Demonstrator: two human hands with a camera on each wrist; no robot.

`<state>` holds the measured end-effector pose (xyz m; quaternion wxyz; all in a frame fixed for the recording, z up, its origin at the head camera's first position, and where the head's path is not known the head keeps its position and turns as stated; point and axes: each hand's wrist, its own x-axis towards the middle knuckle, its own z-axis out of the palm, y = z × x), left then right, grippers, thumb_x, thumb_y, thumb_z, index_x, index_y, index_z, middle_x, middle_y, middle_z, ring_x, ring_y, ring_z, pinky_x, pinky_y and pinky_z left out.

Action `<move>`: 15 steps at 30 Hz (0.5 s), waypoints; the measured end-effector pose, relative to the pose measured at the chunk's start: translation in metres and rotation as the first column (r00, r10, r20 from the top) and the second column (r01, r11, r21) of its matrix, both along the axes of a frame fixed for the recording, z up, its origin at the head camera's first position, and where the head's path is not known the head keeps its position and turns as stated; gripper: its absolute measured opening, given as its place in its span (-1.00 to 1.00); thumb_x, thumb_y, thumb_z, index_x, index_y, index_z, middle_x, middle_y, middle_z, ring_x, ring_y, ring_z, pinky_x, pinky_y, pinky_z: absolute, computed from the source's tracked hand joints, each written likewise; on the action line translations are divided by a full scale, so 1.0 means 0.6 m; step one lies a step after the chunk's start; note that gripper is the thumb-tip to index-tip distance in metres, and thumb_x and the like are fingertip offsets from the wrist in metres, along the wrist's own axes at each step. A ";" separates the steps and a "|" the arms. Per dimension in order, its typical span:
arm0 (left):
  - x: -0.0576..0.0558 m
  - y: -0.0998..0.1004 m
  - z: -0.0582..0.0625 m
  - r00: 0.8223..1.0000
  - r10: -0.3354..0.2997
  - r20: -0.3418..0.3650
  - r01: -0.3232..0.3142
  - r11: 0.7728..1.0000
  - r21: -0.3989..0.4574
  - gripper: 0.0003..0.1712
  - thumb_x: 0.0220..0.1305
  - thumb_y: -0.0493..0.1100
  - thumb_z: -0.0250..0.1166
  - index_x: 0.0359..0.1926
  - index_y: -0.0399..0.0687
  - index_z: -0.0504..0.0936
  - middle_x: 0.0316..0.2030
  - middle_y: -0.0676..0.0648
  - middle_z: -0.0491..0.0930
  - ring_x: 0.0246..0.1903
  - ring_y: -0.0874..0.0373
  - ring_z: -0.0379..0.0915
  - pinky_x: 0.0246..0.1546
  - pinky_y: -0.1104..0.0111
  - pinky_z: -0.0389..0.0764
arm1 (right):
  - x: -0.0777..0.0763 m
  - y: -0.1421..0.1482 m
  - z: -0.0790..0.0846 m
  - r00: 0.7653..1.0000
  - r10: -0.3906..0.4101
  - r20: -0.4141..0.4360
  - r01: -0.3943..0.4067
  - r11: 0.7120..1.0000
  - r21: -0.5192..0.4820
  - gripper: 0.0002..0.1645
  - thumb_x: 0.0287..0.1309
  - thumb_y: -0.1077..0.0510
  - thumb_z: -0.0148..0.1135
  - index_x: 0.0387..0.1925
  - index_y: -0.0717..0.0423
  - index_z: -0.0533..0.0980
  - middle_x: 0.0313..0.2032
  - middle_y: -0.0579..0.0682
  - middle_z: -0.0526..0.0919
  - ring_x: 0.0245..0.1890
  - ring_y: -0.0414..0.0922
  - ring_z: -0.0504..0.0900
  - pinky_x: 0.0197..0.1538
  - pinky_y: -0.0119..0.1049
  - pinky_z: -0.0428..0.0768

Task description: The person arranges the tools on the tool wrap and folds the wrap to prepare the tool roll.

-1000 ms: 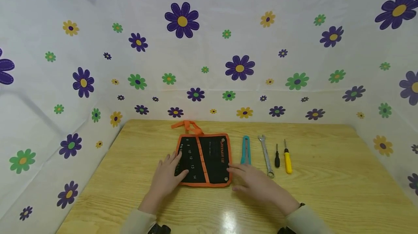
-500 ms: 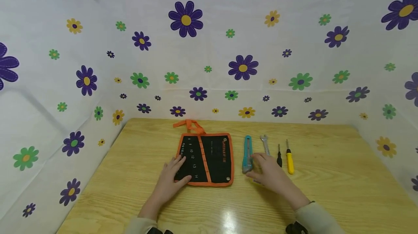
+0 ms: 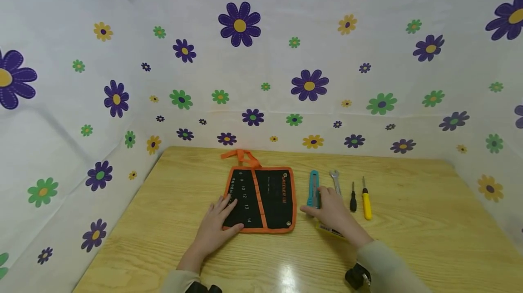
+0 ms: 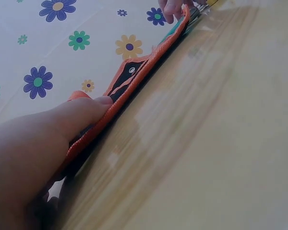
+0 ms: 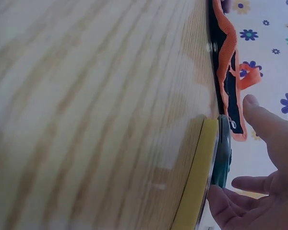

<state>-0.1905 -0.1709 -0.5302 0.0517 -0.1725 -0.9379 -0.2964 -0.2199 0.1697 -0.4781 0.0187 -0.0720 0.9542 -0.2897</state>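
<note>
The teal utility knife (image 3: 314,186) lies on the table (image 3: 286,256), toward the far edge, just right of the black tool pouch (image 3: 279,206). The right hand (image 3: 333,213) straddles the knife's near end, thumb apart from the fingers, grasping nothing. Under this hand, partly hidden, lies a yellow-edged flat piece (image 5: 197,177). The left hand (image 3: 215,227) rests on the pouch's left edge, fingers spread, clenching nothing. The pouch seems laid out and ready, its orange ribbon (image 3: 245,159) toward the far edge. Rightward lie the wrench (image 3: 335,180), black screwdriver (image 3: 353,201) and yellow screwdriver (image 3: 367,203), apparently all left to handle; no tool shows in the pockets.
</note>
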 end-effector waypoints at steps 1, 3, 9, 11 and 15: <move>0.000 0.000 -0.001 1.000 -0.001 0.002 0.001 1.000 0.000 -0.10 0.17 0.31 0.25 0.42 0.01 0.26 0.43 -0.12 0.09 0.43 -0.10 -0.17 0.37 -0.06 -0.14 | -0.002 -0.002 -0.001 1.000 -0.003 0.003 0.003 1.000 0.005 0.02 0.05 -0.22 0.37 0.22 0.50 0.26 0.06 0.40 0.41 -0.05 0.18 0.46 -0.05 0.09 0.52; 0.000 -0.001 -0.002 1.000 -0.001 0.006 0.001 1.000 0.001 -0.10 0.17 0.32 0.25 0.42 0.02 0.26 0.43 -0.12 0.09 0.43 -0.10 -0.17 0.38 -0.05 -0.15 | -0.005 -0.005 -0.003 1.000 -0.010 0.010 0.010 1.000 0.007 0.03 0.04 -0.22 0.38 0.23 0.49 0.25 0.06 0.39 0.39 -0.10 0.14 0.46 -0.08 0.04 0.53; 0.001 -0.001 -0.002 1.000 0.004 -0.001 -0.004 1.000 0.003 -0.11 0.17 0.32 0.24 0.41 0.01 0.29 0.42 -0.12 0.10 0.43 -0.12 -0.16 0.38 -0.05 -0.14 | -0.013 -0.009 -0.007 1.000 -0.022 -0.009 0.022 1.000 0.003 -0.05 0.01 -0.09 0.44 0.19 0.52 0.27 0.01 0.39 0.38 -0.23 0.06 0.40 -0.20 -0.06 0.52; 0.001 -0.001 -0.002 1.000 0.003 -0.012 -0.003 1.000 0.004 -0.12 0.17 0.31 0.25 0.40 0.00 0.30 0.42 -0.13 0.12 0.42 -0.14 -0.14 0.37 -0.06 -0.13 | -0.014 -0.010 -0.008 1.000 -0.023 -0.020 0.023 1.000 0.011 -0.10 0.01 -0.02 0.45 0.16 0.53 0.30 0.00 0.40 0.38 -0.22 0.07 0.42 -0.19 -0.05 0.54; 0.002 0.000 -0.002 1.000 0.002 -0.018 -0.002 1.000 0.006 -0.13 0.18 0.30 0.25 0.39 -0.01 0.31 0.41 -0.15 0.12 0.41 -0.16 -0.12 0.36 -0.08 -0.11 | -0.014 -0.007 -0.010 0.999 -0.022 -0.031 0.022 1.000 0.010 -0.21 0.01 0.10 0.43 0.13 0.53 0.32 -0.03 0.40 0.40 -0.20 0.09 0.45 -0.16 -0.01 0.55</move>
